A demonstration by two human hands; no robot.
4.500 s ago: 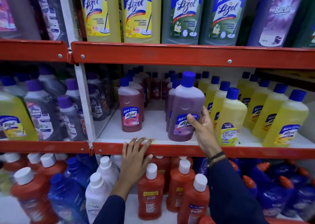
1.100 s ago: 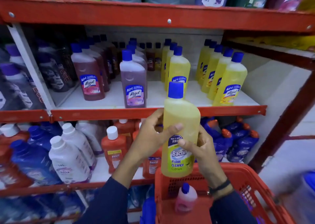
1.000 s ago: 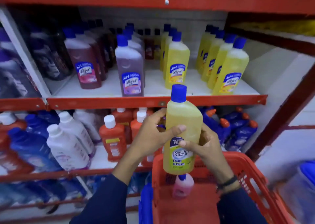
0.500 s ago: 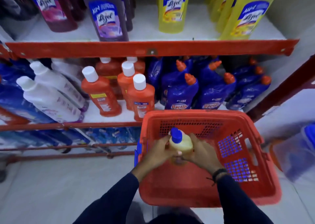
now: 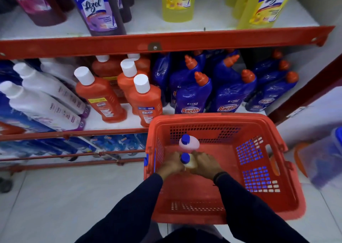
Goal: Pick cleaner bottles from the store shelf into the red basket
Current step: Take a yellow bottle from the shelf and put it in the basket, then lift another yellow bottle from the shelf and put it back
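Note:
The red basket point(image 5: 288, 204) stands on the floor in front of the shelves. Inside it, near its left wall, stands a pink bottle point(image 5: 190, 144) with a blue cap. Just in front of that bottle is the yellow bottle point(image 5: 190, 164), upright with a blue cap, low in the basket. My left hand point(image 5: 171, 166) and my right hand point(image 5: 206, 164) are both wrapped around the yellow bottle, hiding most of it. Whether it rests on the basket floor is hidden.
Orange Bactin bottles point(image 5: 146, 102) and blue Bactin bottles point(image 5: 192, 96) fill the shelf just behind the basket. White bottles point(image 5: 42, 102) lie to the left. A red shelf rail point(image 5: 166, 43) carries purple and yellow Lizol bottles point(image 5: 177, 2) above. A clear bin point(image 5: 325, 161) sits right.
Both hands brought the yellow bottle down from chest height in front of the shelf into the basket, and since half a second ago lowered it further beside the pink bottle.

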